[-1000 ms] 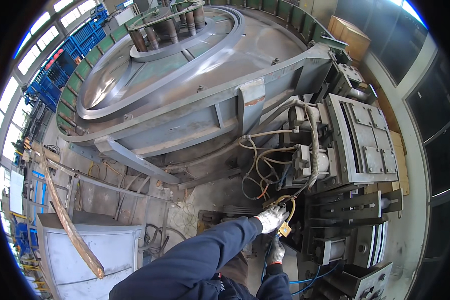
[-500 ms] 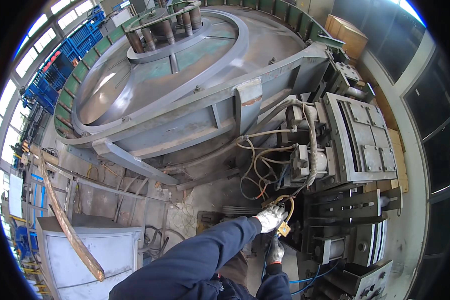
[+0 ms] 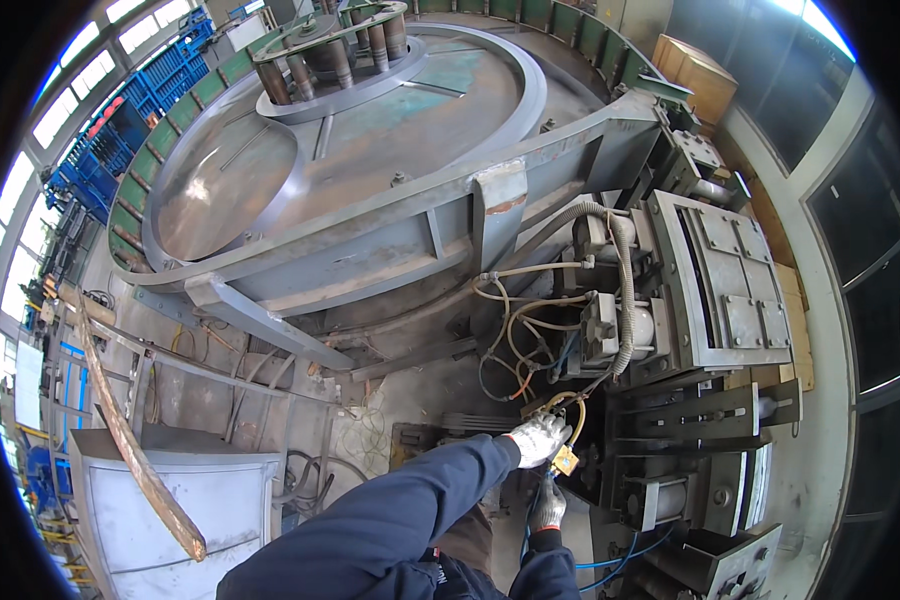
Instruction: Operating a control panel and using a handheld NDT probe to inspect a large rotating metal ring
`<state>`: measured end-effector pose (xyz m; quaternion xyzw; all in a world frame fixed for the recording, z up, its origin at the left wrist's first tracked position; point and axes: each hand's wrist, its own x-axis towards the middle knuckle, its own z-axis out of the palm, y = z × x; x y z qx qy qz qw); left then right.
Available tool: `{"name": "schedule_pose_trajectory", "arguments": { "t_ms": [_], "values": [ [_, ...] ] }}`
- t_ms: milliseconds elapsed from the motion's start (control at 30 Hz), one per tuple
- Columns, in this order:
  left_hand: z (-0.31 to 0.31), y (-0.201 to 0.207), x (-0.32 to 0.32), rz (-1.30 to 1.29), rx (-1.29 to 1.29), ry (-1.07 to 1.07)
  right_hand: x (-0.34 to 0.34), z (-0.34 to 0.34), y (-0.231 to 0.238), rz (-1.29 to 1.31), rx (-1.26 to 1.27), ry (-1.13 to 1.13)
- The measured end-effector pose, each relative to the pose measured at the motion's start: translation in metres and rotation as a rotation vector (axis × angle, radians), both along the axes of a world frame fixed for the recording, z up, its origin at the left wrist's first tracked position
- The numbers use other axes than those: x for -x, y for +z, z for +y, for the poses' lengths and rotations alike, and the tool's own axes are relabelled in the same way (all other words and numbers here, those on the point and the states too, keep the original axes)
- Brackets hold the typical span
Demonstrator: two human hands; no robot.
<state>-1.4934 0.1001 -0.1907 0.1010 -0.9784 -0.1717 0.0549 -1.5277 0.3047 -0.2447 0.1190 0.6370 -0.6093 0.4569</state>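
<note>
My left hand (image 3: 540,440), in a whitish work glove, is closed just above and left of a small yellow valve block (image 3: 565,460). Its fingertips are by the yellow hose (image 3: 582,418) that loops up from the block; what they pinch is hidden. Below the block, my right hand (image 3: 547,503), also gloved, is closed round the upper end of a thin blue hose (image 3: 527,535) leading down. The block sits between my two hands, beside a machine frame.
A large round metal table (image 3: 370,140) with a grey rim beam stands ahead. Right of my hands are cylinders (image 3: 625,325), tangled hoses (image 3: 510,330) and steel plates (image 3: 730,270). A grey cabinet (image 3: 185,520) with a wooden pole (image 3: 135,450) stands at left.
The round table's surface has turned, its raised curved ridge shifting right. Both hands stay nearly in place at the valve block.
</note>
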Motion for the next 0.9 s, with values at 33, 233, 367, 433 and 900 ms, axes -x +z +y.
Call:
{"name": "schedule_pose_trajectory", "arguments": {
  "t_ms": [33,233,367,433,900],
  "values": [
    [0.0,0.001,0.0,0.001,0.003,0.002,0.0,-0.001,0.001,-0.005,-0.006,0.005],
    [0.001,-0.003,0.0,-0.009,-0.031,0.019,-0.001,0.0,-0.002,-0.002,-0.011,-0.005],
    [0.003,-0.005,-0.002,0.03,-0.016,0.026,-0.001,0.0,0.004,-0.008,-0.008,0.014],
    [0.003,-0.009,-0.003,0.051,-0.004,0.036,-0.001,-0.001,0.005,-0.001,-0.012,0.023],
    [0.003,-0.005,-0.004,0.055,0.052,0.01,-0.002,0.0,0.009,-0.009,0.011,0.014]
  ]
}}
